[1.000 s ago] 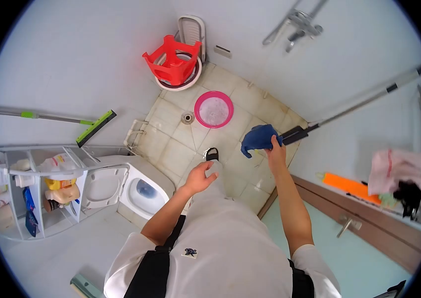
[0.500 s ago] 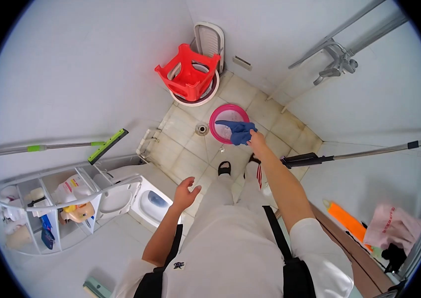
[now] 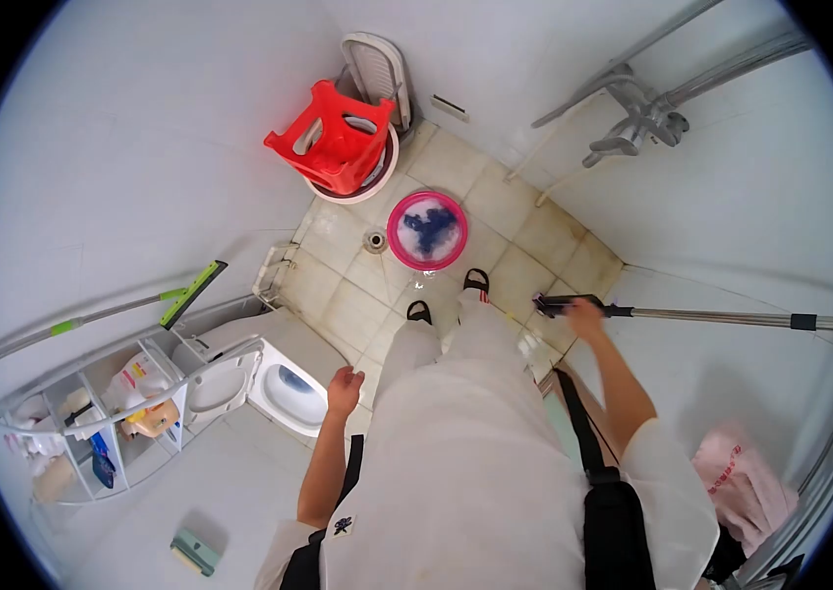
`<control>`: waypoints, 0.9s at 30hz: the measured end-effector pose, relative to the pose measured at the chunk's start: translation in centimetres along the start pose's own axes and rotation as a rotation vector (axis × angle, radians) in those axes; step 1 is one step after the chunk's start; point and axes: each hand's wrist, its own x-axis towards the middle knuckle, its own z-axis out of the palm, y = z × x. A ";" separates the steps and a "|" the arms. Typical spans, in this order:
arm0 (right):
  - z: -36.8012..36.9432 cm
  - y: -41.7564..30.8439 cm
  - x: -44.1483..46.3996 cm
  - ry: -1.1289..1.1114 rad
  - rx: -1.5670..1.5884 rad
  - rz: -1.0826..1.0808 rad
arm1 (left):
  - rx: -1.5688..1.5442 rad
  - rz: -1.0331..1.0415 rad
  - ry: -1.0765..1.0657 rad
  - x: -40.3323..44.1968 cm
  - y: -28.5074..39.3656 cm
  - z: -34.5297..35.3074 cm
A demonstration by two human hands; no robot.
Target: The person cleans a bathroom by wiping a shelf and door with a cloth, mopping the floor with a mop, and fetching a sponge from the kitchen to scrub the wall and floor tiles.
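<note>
Here's the blue cloth [image 3: 431,228], in white suds inside the pink basin [image 3: 424,265], just above frame centre! Right of centre, the blurred right hand [image 3: 585,318] overlaps a long-handled tool's black end [image 3: 556,305]; its grip, I can't tell. Left of centre, the left hand [image 3: 344,390] hovers near the toilet [image 3: 288,399], fingers loosely spread.

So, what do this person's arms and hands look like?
The left hand and right hand look like ordinary ungloved human hands, though the right is blurred. Loose, off-white short sleeves end above the elbows, leaving everything below bare.
</note>
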 end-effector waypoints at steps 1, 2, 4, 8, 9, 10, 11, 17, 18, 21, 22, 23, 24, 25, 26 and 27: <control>-5.3 1.3 -1.5 0.027 0.229 0.124 | 0.009 -0.024 0.016 0.4 -1.1 0.7; -10.4 1.5 -3.2 0.168 0.028 0.193 | 0.018 -0.049 0.021 0.5 -2.4 1.5; -16.3 6.1 -6.0 0.734 -0.232 -0.011 | -0.164 -0.158 0.005 1.1 -5.5 3.6; -32.0 1.2 -14.2 1.148 -0.609 -0.053 | -0.046 -0.362 -0.141 4.2 -4.3 4.3; -33.3 1.4 -15.0 1.297 -0.614 0.055 | -0.025 -0.267 -0.159 6.0 -4.3 4.3; -34.0 2.8 -15.0 1.386 -0.485 0.191 | -0.002 -0.178 -0.177 7.9 -4.3 4.3; -34.8 4.1 -15.0 1.470 -0.347 0.322 | 0.021 -0.094 -0.197 9.6 -4.5 4.4; -34.6 16.3 -8.8 1.210 1.175 0.244 | -0.022 0.286 -0.092 16.9 5.7 4.3; -34.4 16.0 -8.3 1.207 1.209 0.239 | 0.045 0.325 -0.089 17.5 7.9 3.6; -31.9 12.9 -9.6 1.223 1.213 0.294 | -0.045 0.420 -0.131 16.9 13.8 1.5; -30.7 9.2 -11.9 1.216 1.245 0.207 | -0.081 0.431 -0.147 16.4 15.0 1.1; -28.8 7.8 -14.0 1.169 1.331 0.102 | -0.118 0.438 -0.166 16.0 15.6 1.3; -27.4 5.0 -16.6 1.163 1.348 0.091 | -0.177 0.439 -0.235 16.3 15.1 2.2; -26.1 1.8 -19.2 1.155 1.369 0.075 | -0.237 0.441 -0.298 16.9 14.7 3.2; -25.1 -1.6 -21.9 1.257 1.277 0.102 | -0.291 0.438 -0.362 17.2 14.0 4.0; -24.7 -4.6 -25.1 1.355 1.180 0.131 | -0.338 0.470 -0.455 16.8 13.7 5.2</control>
